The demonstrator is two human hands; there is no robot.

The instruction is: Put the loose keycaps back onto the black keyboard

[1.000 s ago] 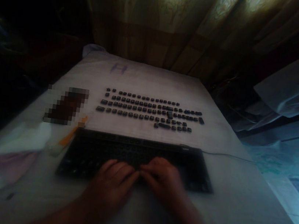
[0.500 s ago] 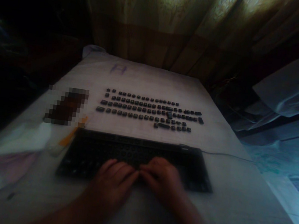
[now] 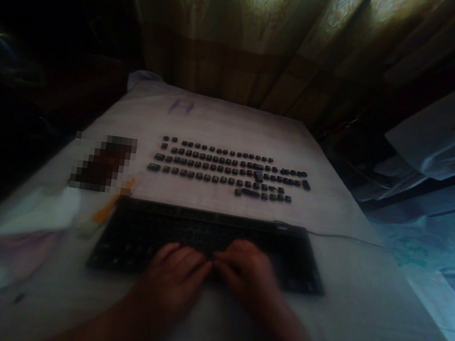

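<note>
A black keyboard [image 3: 138, 231] lies on a white cloth-covered surface [image 3: 359, 319] in dim light. Behind it, several loose dark keycaps [image 3: 227, 170] are laid out in rows on the cloth. My left hand [image 3: 172, 281] and my right hand [image 3: 245, 272] rest on the front middle of the keyboard. Their fingertips meet, fingers curled and pressed together. Whatever they pinch is too dark and small to make out.
An orange-handled tool [image 3: 105, 210] lies by the keyboard's left end, beside pale crumpled cloth [image 3: 25, 221]. A blurred-out brown object [image 3: 104, 163] sits further back on the left. A thin cable [image 3: 345, 239] runs right from the keyboard. Curtains [image 3: 263, 40] hang behind.
Both hands stay at the same spot on the keyboard; only the view has shifted slightly.
</note>
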